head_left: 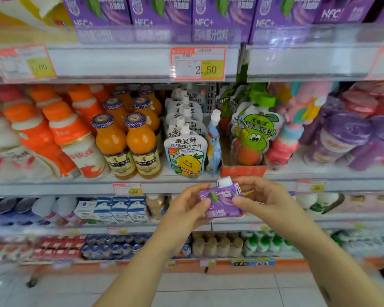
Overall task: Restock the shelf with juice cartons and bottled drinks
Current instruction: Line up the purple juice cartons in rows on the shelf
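Both hands, left hand [186, 207] and right hand [259, 200], grip the purple carton [220, 201] upright at lower centre; its matching purple row [160, 18] lies straight above, top of frame

The small carton [221, 201] is purple with a green leaf and a white cap, matching the purple large cartons [160, 16] along the top shelf [120, 60] edge. Orange bottles [140, 140] wear purple dotted caps; the price tag [197, 64] is red-bordered with a yellow patch
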